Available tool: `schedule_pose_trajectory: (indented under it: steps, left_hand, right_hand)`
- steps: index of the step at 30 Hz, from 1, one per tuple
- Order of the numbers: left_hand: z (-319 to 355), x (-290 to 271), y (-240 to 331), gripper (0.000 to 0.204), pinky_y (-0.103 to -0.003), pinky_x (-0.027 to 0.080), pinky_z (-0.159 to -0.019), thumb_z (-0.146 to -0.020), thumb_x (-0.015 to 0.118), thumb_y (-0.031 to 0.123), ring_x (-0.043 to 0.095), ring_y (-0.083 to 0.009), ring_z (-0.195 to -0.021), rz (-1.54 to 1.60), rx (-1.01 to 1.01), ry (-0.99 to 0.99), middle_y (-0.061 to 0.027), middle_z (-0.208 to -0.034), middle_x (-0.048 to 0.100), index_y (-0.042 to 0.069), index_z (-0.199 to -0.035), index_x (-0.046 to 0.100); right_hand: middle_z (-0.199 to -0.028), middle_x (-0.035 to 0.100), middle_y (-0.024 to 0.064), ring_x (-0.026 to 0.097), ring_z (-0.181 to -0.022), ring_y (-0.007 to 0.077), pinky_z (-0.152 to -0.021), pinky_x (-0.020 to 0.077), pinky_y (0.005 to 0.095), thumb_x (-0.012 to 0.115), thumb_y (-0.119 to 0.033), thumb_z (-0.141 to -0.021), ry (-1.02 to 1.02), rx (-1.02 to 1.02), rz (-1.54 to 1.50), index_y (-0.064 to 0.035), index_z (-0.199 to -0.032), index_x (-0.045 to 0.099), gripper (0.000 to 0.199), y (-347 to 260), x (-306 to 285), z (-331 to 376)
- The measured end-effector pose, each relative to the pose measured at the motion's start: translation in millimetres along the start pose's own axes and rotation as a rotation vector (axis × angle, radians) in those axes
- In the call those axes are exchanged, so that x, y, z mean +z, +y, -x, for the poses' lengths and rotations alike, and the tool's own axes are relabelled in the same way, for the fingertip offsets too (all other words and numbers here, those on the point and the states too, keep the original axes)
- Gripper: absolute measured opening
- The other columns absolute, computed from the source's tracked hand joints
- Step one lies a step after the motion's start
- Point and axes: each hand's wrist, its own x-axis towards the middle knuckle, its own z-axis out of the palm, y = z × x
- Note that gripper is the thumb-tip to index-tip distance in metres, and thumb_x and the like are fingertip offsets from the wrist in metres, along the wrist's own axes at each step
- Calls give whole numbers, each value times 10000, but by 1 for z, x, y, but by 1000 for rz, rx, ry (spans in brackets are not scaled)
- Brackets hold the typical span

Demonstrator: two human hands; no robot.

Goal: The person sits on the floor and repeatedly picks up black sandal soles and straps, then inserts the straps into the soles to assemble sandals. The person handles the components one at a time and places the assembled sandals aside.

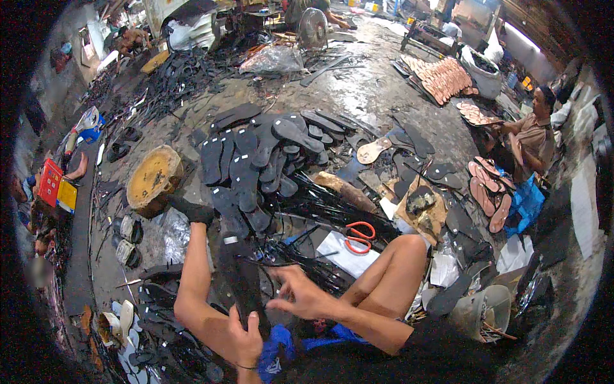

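Observation:
A long black sandal sole (238, 272) with a small white label near its far end stands out in front of me. My left hand (246, 336) grips its near end, thumb on top. My right hand (300, 293) hovers just right of the sole, fingers loosely bent and apart, with nothing visible in it. Beyond the sole lies a heap of similar black soles (259, 153), many with white labels. Bundles of thin black strips (345, 211) spread to the right of the heap. Orange-handled scissors (359, 238) rest on white paper (339, 256) by my bent right knee.
A round wooden block (153, 179) stands at the left, near my foot. A grey bucket (486, 313) is at lower right. Pinkish sandals (489, 192) lie near a seated person (534, 134) at the right. A fan (313, 29) stands at the back among piled scraps.

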Motion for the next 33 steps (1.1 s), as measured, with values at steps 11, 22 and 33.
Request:
schedule_pose_trajectory:
  steps: [11,22,33]
  left_hand:
    - [16,-62,-27,353,-337,556,-837,-776,809,93,692,-210,-845,440,-194,250,-67,-953,718,-32,-1080,681]
    - [30,-15,4,160,-318,524,-787,-884,703,65,653,-164,-871,219,-92,-236,-71,-928,702,-20,-1014,663]
    - [29,-3,-8,181,-371,506,-776,-875,697,81,619,-294,-862,84,118,-259,-140,-992,603,-6,-1026,649]
  right_hand:
    - [-900,586,28,603,-780,120,-722,530,245,610,-192,-1009,406,589,-833,-36,-1322,526,359,18,-49,0]
    - [-833,616,59,667,-703,286,-640,558,397,761,-233,-845,-105,90,363,-123,-918,719,138,-30,8,46]
    - [-845,629,68,670,-679,286,-591,557,393,780,-199,-806,-117,6,294,-97,-892,677,169,-15,8,55]
